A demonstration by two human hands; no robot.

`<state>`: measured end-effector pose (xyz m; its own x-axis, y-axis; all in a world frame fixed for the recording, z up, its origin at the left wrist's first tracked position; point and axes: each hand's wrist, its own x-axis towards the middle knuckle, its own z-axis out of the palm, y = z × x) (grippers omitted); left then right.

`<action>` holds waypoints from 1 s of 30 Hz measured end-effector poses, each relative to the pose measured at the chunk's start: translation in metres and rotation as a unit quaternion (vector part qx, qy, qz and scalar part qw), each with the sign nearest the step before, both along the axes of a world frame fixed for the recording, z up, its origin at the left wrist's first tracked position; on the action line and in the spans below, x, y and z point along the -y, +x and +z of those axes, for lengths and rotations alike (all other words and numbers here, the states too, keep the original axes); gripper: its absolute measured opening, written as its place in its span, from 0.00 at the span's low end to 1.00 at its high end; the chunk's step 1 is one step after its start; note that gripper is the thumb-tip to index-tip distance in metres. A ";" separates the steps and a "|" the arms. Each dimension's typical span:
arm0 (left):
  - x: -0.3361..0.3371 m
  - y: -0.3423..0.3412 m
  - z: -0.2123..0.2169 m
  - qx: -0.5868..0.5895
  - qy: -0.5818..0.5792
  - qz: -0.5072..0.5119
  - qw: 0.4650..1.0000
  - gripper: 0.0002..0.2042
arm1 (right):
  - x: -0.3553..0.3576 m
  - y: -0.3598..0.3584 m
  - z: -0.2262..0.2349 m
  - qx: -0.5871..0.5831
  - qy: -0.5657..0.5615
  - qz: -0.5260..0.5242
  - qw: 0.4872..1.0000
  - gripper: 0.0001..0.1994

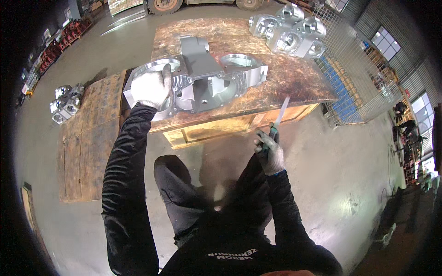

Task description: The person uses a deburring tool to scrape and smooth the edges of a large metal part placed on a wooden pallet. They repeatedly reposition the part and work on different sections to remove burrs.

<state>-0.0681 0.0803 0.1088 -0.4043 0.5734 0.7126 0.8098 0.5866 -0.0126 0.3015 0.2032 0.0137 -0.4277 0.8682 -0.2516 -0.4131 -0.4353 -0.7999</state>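
A large silvery metal casting (202,87) with round openings lies on the worn wooden crate top in front of me. My left hand (149,87), in a white glove, grips the casting's left side by the wall of a round opening; glare washes out some of its fingers. Close to the crate's front edge, my right hand (270,152), gloved too, is closed round the green-and-black handle of a flat-bladed hand tool (283,110). Its long pale blade points up and away, apart from the casting. I cannot tell whether it is a file or a knife.
More silvery castings (292,32) sit at the crate's far right corner. The wooden crate (294,87) ends just ahead of my knees. Lower wooden boards (90,142) lie left, with another casting (66,103) beyond. A wire mesh cage (361,78) stands right; vehicle wheels (164,4) show behind.
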 end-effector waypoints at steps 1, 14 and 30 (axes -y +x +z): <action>-0.004 0.001 -0.001 0.002 0.002 0.000 1.000 0.32 | -0.013 0.000 -0.006 0.011 -0.011 0.027 1.000 0.20; -0.004 -0.005 -0.007 -0.047 0.067 -0.031 0.996 0.27 | -0.043 -0.143 -0.020 0.043 0.121 -0.130 0.983 0.27; 0.001 0.003 0.005 0.039 -0.017 0.006 0.999 0.31 | -0.074 -0.118 -0.012 -0.022 0.022 -0.009 0.999 0.21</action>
